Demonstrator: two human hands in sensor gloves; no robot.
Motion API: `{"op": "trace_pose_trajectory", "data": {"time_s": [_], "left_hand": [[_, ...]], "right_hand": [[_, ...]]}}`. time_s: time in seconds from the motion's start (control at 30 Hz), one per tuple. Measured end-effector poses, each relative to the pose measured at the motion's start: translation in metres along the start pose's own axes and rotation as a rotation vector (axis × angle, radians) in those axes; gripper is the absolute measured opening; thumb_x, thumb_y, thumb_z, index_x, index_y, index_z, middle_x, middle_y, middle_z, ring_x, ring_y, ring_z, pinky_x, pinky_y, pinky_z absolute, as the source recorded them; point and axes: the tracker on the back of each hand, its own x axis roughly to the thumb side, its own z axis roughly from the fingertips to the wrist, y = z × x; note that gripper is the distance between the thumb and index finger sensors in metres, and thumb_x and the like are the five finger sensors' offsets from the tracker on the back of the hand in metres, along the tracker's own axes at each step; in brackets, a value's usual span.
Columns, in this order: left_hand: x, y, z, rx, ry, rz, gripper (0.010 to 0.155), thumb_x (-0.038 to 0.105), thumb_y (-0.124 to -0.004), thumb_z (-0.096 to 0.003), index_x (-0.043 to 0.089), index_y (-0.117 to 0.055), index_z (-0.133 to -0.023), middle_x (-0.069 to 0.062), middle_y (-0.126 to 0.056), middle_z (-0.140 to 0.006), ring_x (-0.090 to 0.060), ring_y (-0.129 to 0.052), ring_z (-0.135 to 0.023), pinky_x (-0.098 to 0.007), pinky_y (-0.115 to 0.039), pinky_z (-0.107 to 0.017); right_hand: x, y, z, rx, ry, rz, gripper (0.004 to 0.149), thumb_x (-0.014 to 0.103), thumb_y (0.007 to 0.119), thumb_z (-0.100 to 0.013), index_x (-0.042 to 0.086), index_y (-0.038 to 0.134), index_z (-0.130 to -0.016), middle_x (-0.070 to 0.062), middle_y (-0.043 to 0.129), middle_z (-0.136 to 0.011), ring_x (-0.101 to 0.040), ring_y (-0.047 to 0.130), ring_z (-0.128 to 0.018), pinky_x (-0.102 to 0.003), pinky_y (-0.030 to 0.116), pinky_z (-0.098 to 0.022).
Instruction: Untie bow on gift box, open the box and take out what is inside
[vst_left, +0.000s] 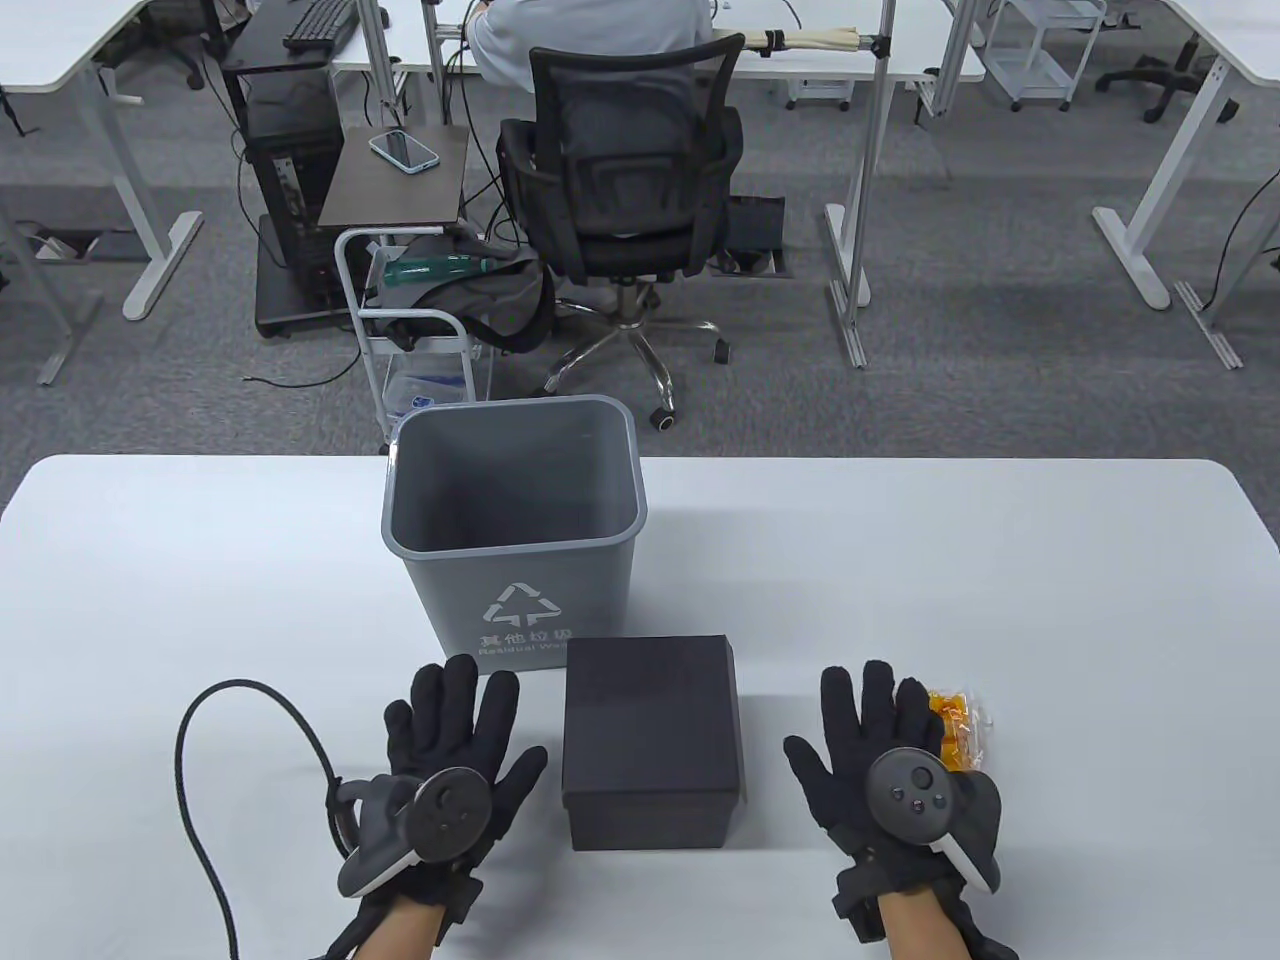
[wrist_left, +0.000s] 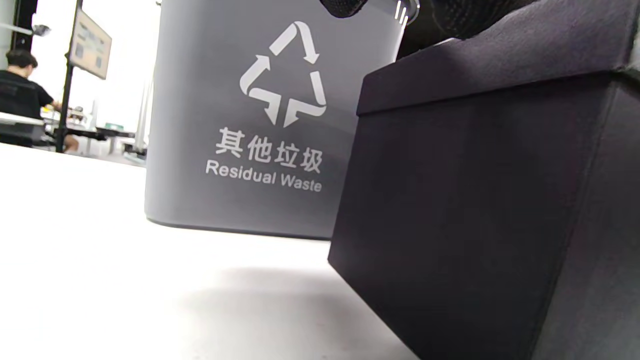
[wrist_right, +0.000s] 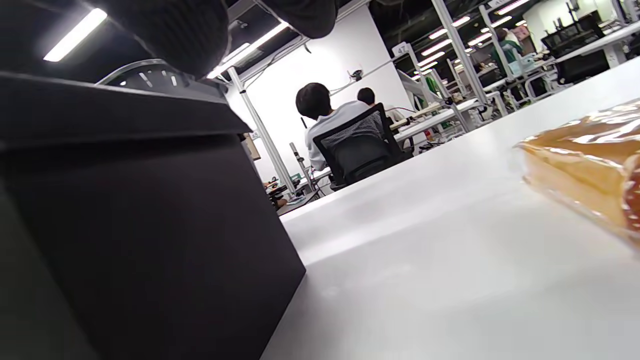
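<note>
A black gift box (vst_left: 652, 738) with its lid on stands at the front middle of the white table (vst_left: 900, 560); no ribbon or bow shows on it. My left hand (vst_left: 455, 735) lies flat on the table just left of the box, fingers spread and straight, holding nothing. My right hand (vst_left: 880, 745) lies flat to the right of the box, fingers straight too. A small orange item in clear wrap (vst_left: 958, 728) sits beside and partly under my right hand's fingers. The wrist views show the box (wrist_left: 490, 210) (wrist_right: 130, 230) close up and the orange packet (wrist_right: 590, 165).
A grey waste bin (vst_left: 512, 520) marked "Residual Waste" stands right behind the box, its front (wrist_left: 250, 125) filling the left wrist view. A black cable (vst_left: 210, 760) loops on the table left of my left hand. Beyond the table a person sits in an office chair (vst_left: 625, 180).
</note>
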Motion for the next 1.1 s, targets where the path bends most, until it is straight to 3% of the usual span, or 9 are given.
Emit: {"op": "trace_pose_trajectory", "data": {"time_s": [0.07,0.23,0.4,0.6,0.7,1.1], "left_hand": [[-0.002,-0.001,0.000,0.005,-0.004,0.008,0.074,0.060,-0.056,-0.0648,0.023,-0.032,-0.123,-0.021,-0.019,-0.129,-0.054,-0.020,-0.113,-0.071,-0.029,-0.076],[-0.004,-0.003,0.001,-0.013,-0.010,0.002,0.074,0.060,-0.056,-0.0647,0.023,-0.032,-0.123,-0.021,-0.019,-0.129,-0.053,-0.019,-0.113,-0.069,-0.028,-0.076],[-0.001,-0.005,0.002,-0.020,-0.018,-0.005,0.072,0.058,-0.056,-0.0651,0.022,-0.032,-0.123,-0.020,-0.020,-0.129,-0.052,-0.020,-0.113,-0.068,-0.029,-0.077],[-0.002,-0.006,0.003,-0.017,-0.019,-0.018,0.072,0.057,-0.056,-0.0651,0.022,-0.032,-0.123,-0.020,-0.021,-0.129,-0.052,-0.020,-0.113,-0.067,-0.029,-0.077],[-0.001,-0.006,0.002,-0.018,-0.018,-0.016,0.072,0.057,-0.056,-0.0651,0.022,-0.032,-0.123,-0.020,-0.021,-0.129,-0.052,-0.020,-0.113,-0.067,-0.029,-0.077],[-0.002,-0.010,0.000,-0.024,-0.018,-0.013,0.071,0.056,-0.057,-0.0651,0.021,-0.033,-0.122,-0.019,-0.023,-0.129,-0.052,-0.023,-0.114,-0.067,-0.033,-0.077]], "right_hand": [[0.006,0.003,0.001,-0.004,-0.029,0.018,0.077,0.057,0.064,-0.062,0.013,0.041,-0.122,-0.023,0.026,-0.122,-0.052,0.022,-0.107,-0.065,0.022,-0.074],[0.016,0.011,0.000,0.013,-0.046,0.073,0.076,0.055,0.065,-0.063,0.014,0.041,-0.122,-0.023,0.026,-0.122,-0.059,0.021,-0.103,-0.067,0.024,-0.073],[0.012,0.014,0.004,0.022,-0.031,0.026,0.072,0.052,0.066,-0.063,0.017,0.040,-0.121,-0.023,0.027,-0.121,-0.059,0.022,-0.103,-0.072,0.022,-0.070],[0.001,0.013,0.002,0.021,-0.008,-0.017,0.072,0.050,0.067,-0.063,0.016,0.041,-0.121,-0.023,0.025,-0.121,-0.052,0.017,-0.107,-0.068,0.013,-0.071],[-0.001,0.015,0.000,0.038,0.014,-0.011,0.072,0.050,0.067,-0.063,0.016,0.040,-0.121,-0.024,0.024,-0.121,-0.058,0.015,-0.104,-0.070,0.012,-0.069],[-0.001,0.014,-0.002,0.033,-0.014,-0.024,0.071,0.047,0.067,-0.063,0.014,0.043,-0.120,-0.023,0.028,-0.121,-0.051,0.024,-0.107,-0.062,0.026,-0.076]]}}
